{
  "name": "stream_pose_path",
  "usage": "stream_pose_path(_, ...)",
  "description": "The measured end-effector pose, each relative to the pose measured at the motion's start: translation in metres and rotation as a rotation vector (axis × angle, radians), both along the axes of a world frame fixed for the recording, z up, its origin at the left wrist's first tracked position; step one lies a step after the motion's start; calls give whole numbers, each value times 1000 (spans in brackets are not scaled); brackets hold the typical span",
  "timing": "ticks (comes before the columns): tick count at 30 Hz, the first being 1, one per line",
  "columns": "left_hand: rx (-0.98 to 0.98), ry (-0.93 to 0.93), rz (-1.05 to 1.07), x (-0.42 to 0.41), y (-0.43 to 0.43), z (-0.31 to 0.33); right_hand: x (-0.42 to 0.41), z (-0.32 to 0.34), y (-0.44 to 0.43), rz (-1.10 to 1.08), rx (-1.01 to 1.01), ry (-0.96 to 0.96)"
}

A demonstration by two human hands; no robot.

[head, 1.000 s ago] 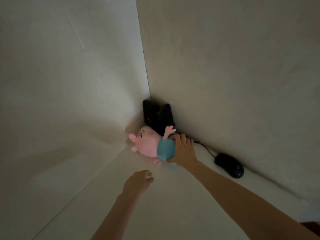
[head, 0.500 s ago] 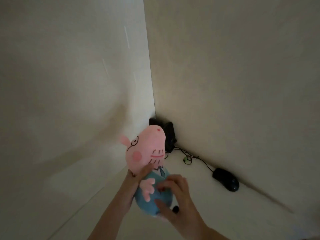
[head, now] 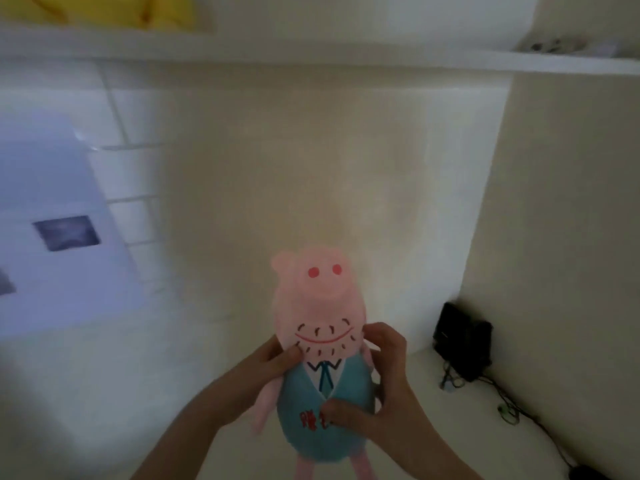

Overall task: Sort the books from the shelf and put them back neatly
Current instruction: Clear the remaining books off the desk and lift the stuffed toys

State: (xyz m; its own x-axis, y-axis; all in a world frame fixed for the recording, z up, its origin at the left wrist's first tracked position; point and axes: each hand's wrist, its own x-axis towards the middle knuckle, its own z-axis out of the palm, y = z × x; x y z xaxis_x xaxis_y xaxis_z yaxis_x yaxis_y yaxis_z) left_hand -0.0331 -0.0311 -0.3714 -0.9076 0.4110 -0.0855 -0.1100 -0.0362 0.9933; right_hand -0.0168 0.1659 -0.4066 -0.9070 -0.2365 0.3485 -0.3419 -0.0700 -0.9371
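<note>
A pink pig plush toy (head: pixel 320 306) in a teal vest is held upright in front of me, facing the camera, its legs dangling. My left hand (head: pixel 266 368) grips its left side under the chin. My right hand (head: pixel 384 393) grips its right side, thumb pressed across the vest. No books are visible in this view.
A white shelf board (head: pixel 346 58) runs across the top, with something yellow (head: pixel 145 8) above it. A black box (head: pixel 462 341) with a tangled cable (head: pixel 502 403) sits in the right corner. A dark mouse (head: pixel 588 472) lies at the bottom right. A pale sheet with pictures (head: pixel 52 230) hangs at left.
Both hands have lifted the plush out of the corner and turned it to face me. The view has swung left and up, showing the shelf board and the sheet.
</note>
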Motion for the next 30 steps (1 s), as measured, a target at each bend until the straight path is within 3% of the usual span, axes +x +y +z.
stream_pose_path(3, -135, 168, 230, 39, -58, 7, 12, 13, -57, 100, -20, 87)
stream_pose_path(7, -112, 237, 471, 104, -121, 12, 28, 20, -139, 248, -56, 196)
stream_pose_path(11, -190, 317, 775, 156, -176, 9, 57, 19, -221, 409, -140, 150)
stream_pose_path(14, -179, 321, 965, 192, -213, 11, 89, 20, -272, 383, -104, 163)
stream_pose_path(20, -224, 335, 1121, 261, -286, 26, 104, 22, -352, 381, 190, 500)
stream_pose_path(25, -158, 410, 1137, 287, -334, 43, 133, 43, -406, 569, 148, 382)
stream_pose_path(30, -207, 472, 1220, 287, -384, 47, 147, 45, -469, 285, 187, 701)
